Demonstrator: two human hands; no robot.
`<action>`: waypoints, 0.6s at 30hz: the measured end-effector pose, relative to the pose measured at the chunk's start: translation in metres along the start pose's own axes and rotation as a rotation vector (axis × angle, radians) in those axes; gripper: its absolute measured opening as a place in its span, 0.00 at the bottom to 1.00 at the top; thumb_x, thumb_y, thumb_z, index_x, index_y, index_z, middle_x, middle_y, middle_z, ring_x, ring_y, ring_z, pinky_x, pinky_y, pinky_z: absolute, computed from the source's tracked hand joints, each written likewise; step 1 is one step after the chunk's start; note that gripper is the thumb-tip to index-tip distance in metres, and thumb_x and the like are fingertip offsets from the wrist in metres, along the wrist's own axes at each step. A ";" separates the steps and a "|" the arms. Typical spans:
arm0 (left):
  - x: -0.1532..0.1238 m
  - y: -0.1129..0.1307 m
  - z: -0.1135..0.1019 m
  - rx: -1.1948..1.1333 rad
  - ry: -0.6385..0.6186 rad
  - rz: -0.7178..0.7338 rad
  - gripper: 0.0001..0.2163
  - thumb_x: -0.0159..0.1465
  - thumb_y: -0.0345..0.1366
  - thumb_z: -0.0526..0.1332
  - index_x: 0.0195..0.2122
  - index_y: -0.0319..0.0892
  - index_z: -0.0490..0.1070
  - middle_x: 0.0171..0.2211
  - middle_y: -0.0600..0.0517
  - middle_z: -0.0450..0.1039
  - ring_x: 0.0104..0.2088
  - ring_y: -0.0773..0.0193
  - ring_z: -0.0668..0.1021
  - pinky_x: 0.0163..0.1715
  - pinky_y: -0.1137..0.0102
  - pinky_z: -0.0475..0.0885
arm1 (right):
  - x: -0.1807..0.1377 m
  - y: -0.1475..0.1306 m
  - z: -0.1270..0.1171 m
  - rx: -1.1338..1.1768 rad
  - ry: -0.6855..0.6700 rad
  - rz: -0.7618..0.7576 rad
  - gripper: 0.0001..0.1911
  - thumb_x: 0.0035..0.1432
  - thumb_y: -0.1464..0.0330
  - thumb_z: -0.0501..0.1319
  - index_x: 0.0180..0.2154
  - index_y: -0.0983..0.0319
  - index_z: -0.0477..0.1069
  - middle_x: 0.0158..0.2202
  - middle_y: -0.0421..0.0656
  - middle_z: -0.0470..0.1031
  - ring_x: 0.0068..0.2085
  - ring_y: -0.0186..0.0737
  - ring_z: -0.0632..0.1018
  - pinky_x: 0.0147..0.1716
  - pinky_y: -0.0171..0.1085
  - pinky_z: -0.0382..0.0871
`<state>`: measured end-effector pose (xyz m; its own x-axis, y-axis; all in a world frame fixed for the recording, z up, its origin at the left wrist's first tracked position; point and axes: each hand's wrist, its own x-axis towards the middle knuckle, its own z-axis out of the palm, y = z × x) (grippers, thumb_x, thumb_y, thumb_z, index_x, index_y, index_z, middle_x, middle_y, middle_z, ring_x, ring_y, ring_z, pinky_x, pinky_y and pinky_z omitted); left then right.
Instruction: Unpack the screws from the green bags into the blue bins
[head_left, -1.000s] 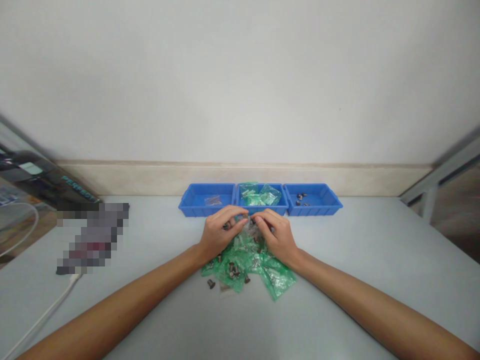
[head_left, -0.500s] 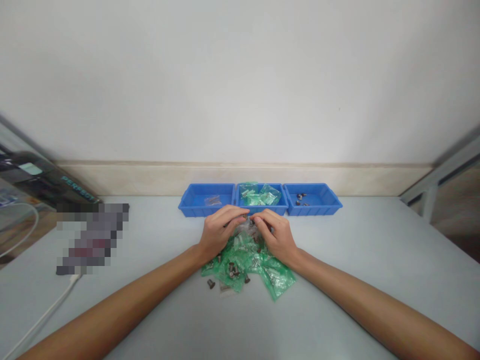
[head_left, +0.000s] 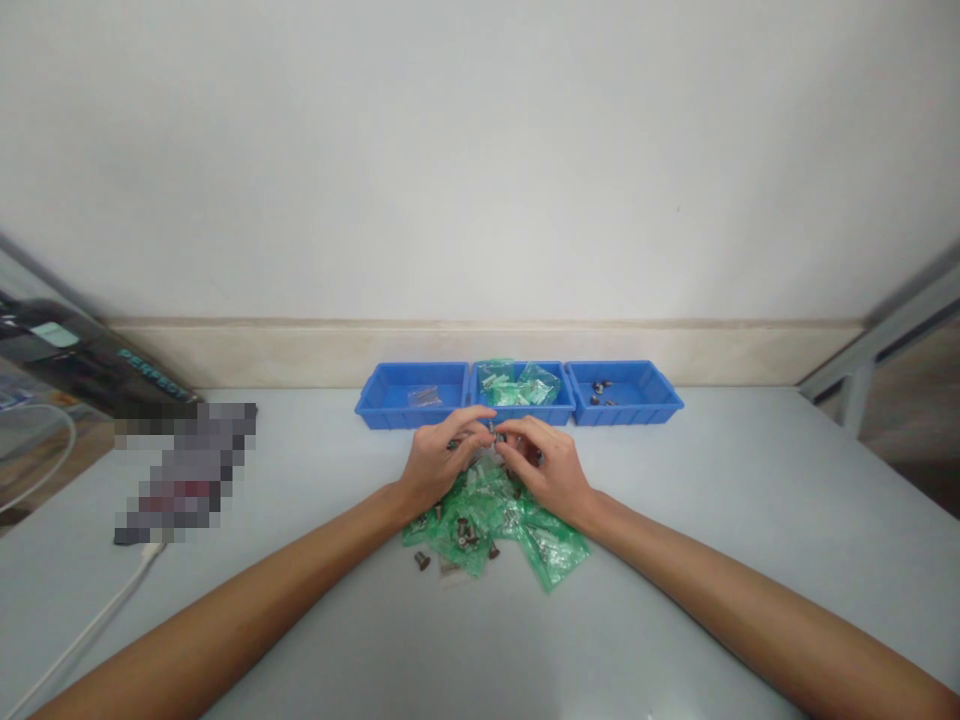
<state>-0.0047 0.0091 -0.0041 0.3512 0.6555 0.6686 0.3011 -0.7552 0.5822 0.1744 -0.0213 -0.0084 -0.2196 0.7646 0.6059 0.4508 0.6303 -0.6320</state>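
Observation:
My left hand (head_left: pixel 437 457) and my right hand (head_left: pixel 550 465) meet over a heap of green plastic bags (head_left: pixel 480 505). Between the left thumb and fingers is a small metal screw (head_left: pixel 491 427). The right fingertips are curled close beside it, pinched around another small dark metal piece, partly hidden. Loose dark broad-headed screws (head_left: pixel 463 530) lie on the bags. One screw (head_left: pixel 422 561) rests on the table by the heap's near left side, and a clear bag (head_left: pixel 454 572) pokes out from under the heap.
Behind the hands stand three blue trays: the left one (head_left: pixel 379 400) holds a clear packet, the middle one (head_left: pixel 566 408) green bags, the right one (head_left: pixel 652 400) several screws. At left are a pixelated dark object (head_left: pixel 187 470) with a white cable (head_left: pixel 97 625) and a black box (head_left: pixel 97 360).
Both hands have stayed over the heap. Their fingertips have shifted slightly, with the left thumb and fingers now showing the small screw between them. The view has tilted a little.

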 end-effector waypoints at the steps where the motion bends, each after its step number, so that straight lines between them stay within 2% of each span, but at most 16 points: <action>1: 0.000 0.000 0.000 -0.004 -0.012 -0.005 0.09 0.68 0.39 0.57 0.45 0.41 0.70 0.27 0.56 0.79 0.15 0.75 0.72 0.18 0.81 0.67 | 0.000 0.000 0.000 -0.004 -0.002 -0.007 0.08 0.63 0.66 0.58 0.42 0.62 0.73 0.29 0.41 0.73 0.28 0.36 0.73 0.31 0.35 0.67; 10: 0.000 0.001 0.000 0.022 -0.015 -0.002 0.10 0.67 0.41 0.57 0.45 0.41 0.70 0.29 0.55 0.79 0.16 0.75 0.72 0.20 0.80 0.68 | 0.001 0.001 0.001 -0.027 0.008 0.003 0.07 0.63 0.66 0.59 0.39 0.62 0.74 0.28 0.41 0.72 0.28 0.36 0.72 0.31 0.34 0.66; 14: 0.002 0.002 -0.001 0.103 0.030 0.056 0.10 0.67 0.41 0.58 0.42 0.40 0.72 0.29 0.54 0.78 0.19 0.73 0.73 0.26 0.77 0.71 | 0.001 0.001 0.001 -0.028 0.057 0.000 0.08 0.64 0.67 0.58 0.40 0.62 0.74 0.27 0.41 0.72 0.28 0.36 0.72 0.30 0.34 0.66; 18: 0.004 0.002 -0.001 0.135 0.051 0.124 0.08 0.65 0.38 0.60 0.38 0.39 0.74 0.29 0.52 0.77 0.22 0.72 0.74 0.26 0.77 0.70 | 0.001 0.002 0.001 -0.037 0.083 0.003 0.09 0.64 0.66 0.57 0.40 0.62 0.75 0.28 0.41 0.73 0.28 0.36 0.72 0.30 0.34 0.67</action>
<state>-0.0035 0.0099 0.0005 0.3484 0.5536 0.7564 0.3754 -0.8218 0.4286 0.1739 -0.0193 -0.0093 -0.1466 0.7521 0.6425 0.4832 0.6212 -0.6170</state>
